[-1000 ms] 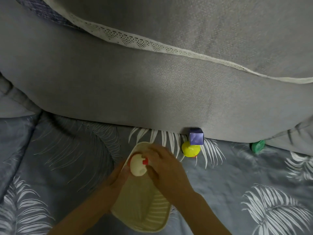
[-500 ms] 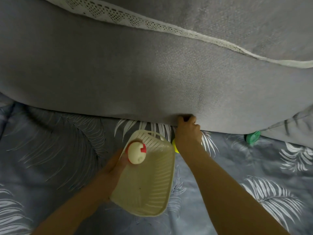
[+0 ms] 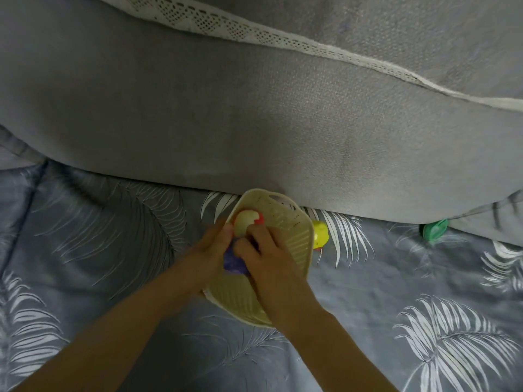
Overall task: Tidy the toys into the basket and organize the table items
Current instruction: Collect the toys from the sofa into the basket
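Leaf-print bed [image 3: 107,250] linen fills the foreground, with a grey pillow [image 3: 254,123] lying along its far edge.

A purple cube [image 3: 233,261] sits inside the cream basket [image 3: 294,250], against the left wall and just below the red-and-cream ball [image 3: 246,220]. The right hand [image 3: 264,251] comes over the cube from the right with its fingers curled onto it. The left hand [image 3: 208,251] clamps the basket's left rim, thumb over the edge. The cube is therefore wedged between the two hands, which almost touch, and much of it is hidden by them.

This looks like the cube being set down in the basket. To do it well, the left hand should hold the basket level and steady. The right should lower the cube to the basket floor beside the ball before letting go, then lift straight up without nudging the ball over the rim.

Outside, a yellow duck [image 3: 320,233] lies on the bed just beside the basket's right wall. A green toy [image 3: 435,229] sits well apart to the right, at the pillow's edge. Both probably go in next.
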Motion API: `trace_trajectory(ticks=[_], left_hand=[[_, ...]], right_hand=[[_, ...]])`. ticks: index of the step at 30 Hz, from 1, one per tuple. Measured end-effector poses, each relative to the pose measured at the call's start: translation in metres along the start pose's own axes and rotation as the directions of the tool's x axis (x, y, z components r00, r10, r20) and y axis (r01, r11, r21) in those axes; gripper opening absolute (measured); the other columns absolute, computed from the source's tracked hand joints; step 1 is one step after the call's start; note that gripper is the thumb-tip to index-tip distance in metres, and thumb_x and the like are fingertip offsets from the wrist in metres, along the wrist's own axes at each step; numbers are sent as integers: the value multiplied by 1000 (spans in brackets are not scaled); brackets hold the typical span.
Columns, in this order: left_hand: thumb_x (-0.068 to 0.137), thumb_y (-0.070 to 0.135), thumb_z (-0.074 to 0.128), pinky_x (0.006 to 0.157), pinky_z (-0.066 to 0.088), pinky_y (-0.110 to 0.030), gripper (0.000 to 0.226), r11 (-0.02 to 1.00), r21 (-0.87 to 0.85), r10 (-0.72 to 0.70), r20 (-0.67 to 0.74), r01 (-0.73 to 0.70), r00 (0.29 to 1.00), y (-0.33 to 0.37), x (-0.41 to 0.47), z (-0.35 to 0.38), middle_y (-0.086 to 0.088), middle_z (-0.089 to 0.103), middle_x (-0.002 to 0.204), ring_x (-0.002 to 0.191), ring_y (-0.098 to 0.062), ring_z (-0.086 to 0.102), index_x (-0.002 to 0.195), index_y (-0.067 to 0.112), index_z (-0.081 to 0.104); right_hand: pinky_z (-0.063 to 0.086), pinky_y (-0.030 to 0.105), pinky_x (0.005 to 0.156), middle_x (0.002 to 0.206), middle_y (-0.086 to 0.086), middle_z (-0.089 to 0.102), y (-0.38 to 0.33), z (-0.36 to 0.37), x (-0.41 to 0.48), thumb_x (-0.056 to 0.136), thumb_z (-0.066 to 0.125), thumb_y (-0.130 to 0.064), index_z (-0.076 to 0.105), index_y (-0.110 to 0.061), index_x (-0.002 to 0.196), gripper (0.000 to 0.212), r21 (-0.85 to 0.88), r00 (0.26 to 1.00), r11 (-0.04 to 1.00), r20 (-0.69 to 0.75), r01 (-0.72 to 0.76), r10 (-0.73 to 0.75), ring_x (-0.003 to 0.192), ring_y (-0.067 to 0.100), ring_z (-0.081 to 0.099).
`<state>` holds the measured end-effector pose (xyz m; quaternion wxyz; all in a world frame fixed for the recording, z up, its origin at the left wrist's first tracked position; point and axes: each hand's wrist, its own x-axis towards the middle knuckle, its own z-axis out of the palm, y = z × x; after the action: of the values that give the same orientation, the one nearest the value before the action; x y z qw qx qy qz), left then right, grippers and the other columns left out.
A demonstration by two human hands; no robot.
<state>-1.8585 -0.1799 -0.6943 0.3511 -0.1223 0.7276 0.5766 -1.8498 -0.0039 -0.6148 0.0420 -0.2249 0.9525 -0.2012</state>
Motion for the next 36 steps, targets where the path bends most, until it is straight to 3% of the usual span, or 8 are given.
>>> trace_trajectory(ticks=[4, 8, 11, 18, 22, 28, 31, 36], left_hand=[[84, 68, 34, 101, 39, -31, 46, 1000, 20, -19, 33, 18, 999, 60, -32, 5, 22, 56, 117, 111, -5, 52, 127, 55, 42], [99, 35, 35, 88, 36, -23, 41, 927, 373, -23, -9, 25, 1000, 49, -22, 0, -2, 57, 128, 113, -18, 54, 140, 33, 36], [97, 26, 43, 87, 41, -24, 48, 851, 524, 100, -107, -29, 989, 29, -23, 3, -8, 59, 127, 108, -22, 58, 144, 30, 31], [90, 20, 55, 87, 49, -36, 87, 922, 357, 6, -395, 148, 919, 9, -77, 55, -1, 4, 158, 119, -29, 54, 148, 32, -9], [92, 14, 50, 88, 49, -34, 86, 903, 344, -70, -476, 259, 877, 17, -82, 73, -1, -12, 158, 116, -31, 57, 147, 31, -14], [92, 3, 38, 87, 50, -32, 80, 702, 695, 110, -320, 154, 941, 25, -71, 38, -3, 7, 158, 103, -26, 64, 146, 41, -6], [94, 4, 33, 82, 54, -30, 74, 623, 773, 165, -282, 122, 945, 30, -65, 17, -2, 16, 155, 95, -23, 65, 145, 46, 0], [93, 8, 31, 83, 50, -32, 68, 636, 771, 242, -232, 27, 942, 31, -45, 7, -5, 40, 136, 99, -24, 59, 145, 47, 9]], right_hand=[[58, 28, 70, 110, 8, 63, -2, 31, -4, 67, 72, -14, 71, -11, 102, 36, -39, 988, 999, 151, 20, -14, 99, 28, 61], [58, 28, 69, 93, 5, 69, 3, 61, -17, 57, 84, -14, 74, -15, 76, 21, -112, 966, 992, 257, 63, -33, 83, 24, 66], [59, 33, 72, 98, 6, 69, 2, 62, -22, 58, 85, -13, 75, -13, 86, 30, -91, 967, 995, 254, 46, -22, 90, 25, 67], [51, 50, 92, 119, 9, 66, -2, 35, -16, 79, 44, -19, 71, -13, 106, 39, -163, 998, 986, 58, 29, -20, 117, 37, 58], [46, 55, 97, 126, 8, 62, 2, 27, -15, 67, 67, -17, 70, -15, 107, 41, -210, 989, 974, 134, 90, -63, 122, 39, 53], [41, 51, 99, 130, 14, 59, 30, 4, -15, 74, 54, -3, 60, -14, 125, 53, -190, 996, 981, -75, 27, -42, 123, 40, 52], [38, 50, 103, 137, 15, 53, 57, 5, -14, 76, 71, -6, 51, -16, 135, 62, -279, 998, 958, -14, -62, 61, 129, 40, 46], [32, 55, 107, 143, 18, 43, 92, 19, -8, 89, 58, -25, 49, -18, 137, 49, -373, 932, 905, 208, -207, 299, 135, 43, 34]])
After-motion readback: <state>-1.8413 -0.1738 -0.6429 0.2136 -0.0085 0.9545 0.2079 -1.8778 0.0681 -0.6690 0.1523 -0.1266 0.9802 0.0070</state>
